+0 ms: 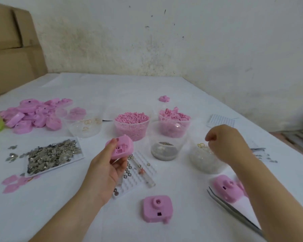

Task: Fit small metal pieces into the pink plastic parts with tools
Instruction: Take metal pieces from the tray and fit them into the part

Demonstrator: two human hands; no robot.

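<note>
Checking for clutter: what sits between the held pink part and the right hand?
In the head view, a clear cup of small grey metal bits stands between the pink part, gripped by the left hand, and the right hand.

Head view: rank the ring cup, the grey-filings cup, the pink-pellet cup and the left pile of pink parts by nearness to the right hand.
1. Ring cup, just under the right hand.
2. Grey-filings cup, to its left.
3. Pink-pellet cup, farther left, centre.
4. Pile of pink parts, far left.

Soft even daylight; faint shadows, slight blur, wide-angle edge bending
</note>
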